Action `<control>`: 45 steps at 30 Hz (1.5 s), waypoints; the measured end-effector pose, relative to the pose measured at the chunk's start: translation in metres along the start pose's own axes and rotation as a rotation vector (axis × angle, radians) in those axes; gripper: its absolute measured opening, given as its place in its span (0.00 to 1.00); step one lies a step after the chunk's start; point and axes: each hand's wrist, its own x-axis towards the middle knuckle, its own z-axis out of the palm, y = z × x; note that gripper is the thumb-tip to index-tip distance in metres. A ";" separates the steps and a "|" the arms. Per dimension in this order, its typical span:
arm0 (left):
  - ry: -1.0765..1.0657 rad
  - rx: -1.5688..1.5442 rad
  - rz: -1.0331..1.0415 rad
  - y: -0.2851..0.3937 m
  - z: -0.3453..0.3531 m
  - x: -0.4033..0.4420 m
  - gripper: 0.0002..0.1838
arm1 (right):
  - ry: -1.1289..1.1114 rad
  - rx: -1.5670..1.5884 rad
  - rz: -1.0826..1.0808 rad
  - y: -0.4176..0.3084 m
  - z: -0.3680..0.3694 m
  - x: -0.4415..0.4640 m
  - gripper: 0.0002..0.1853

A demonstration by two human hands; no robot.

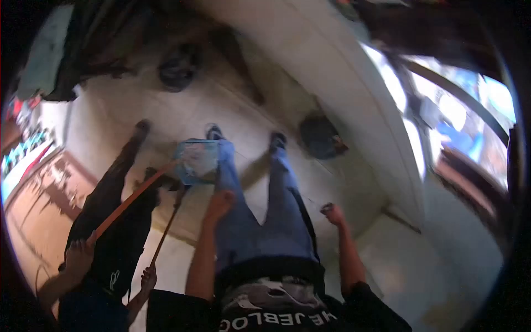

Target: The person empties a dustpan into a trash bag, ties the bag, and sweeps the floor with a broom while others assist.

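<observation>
My left hand (222, 203) hangs in front of my left thigh with its fingers curled, and what it holds, if anything, is hidden. Just beyond it is a light-blue bin (187, 176) with pale contents, beside my left shin. I cannot tell whether that hand touches the bin. My right hand (333, 213) is closed out to the right of my leg, and a small dark thing shows at its fingers, too blurred to name.
At my left a co-worker grips an orange pole (130, 200), whose far end reaches the bin, and a thin dark stick (168, 221). A dark round container (321, 137) stands ahead right, a black bundle (180, 66) farther off. A pale curved wall (354, 94) runs along the right.
</observation>
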 end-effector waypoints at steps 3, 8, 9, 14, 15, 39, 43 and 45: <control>0.011 -0.200 -0.124 0.032 -0.003 0.055 0.14 | 0.083 -0.115 -0.335 -0.021 -0.015 0.086 0.12; 0.380 -0.638 0.067 0.040 -0.112 0.246 0.19 | -0.034 0.509 -0.153 -0.105 -0.015 0.147 0.10; 0.505 -0.711 -0.002 0.082 -0.131 0.264 0.21 | 0.005 0.615 -0.125 -0.126 -0.007 0.153 0.09; 0.774 -0.842 -0.045 0.110 -0.199 0.388 0.31 | -0.009 0.426 -0.102 -0.093 0.055 0.157 0.11; 0.775 -0.853 -0.044 0.106 -0.208 0.405 0.35 | -0.004 0.341 -0.154 -0.081 0.074 0.165 0.10; -0.144 -0.359 -0.263 -0.007 0.244 0.326 0.15 | 0.694 0.201 0.620 0.140 -0.131 0.385 0.28; -0.170 -0.368 -0.065 0.034 0.341 0.374 0.13 | 0.459 0.880 0.387 0.159 -0.120 0.384 0.26; -0.145 -0.134 0.074 0.051 0.389 0.406 0.13 | 0.487 0.930 0.325 0.175 -0.109 0.380 0.24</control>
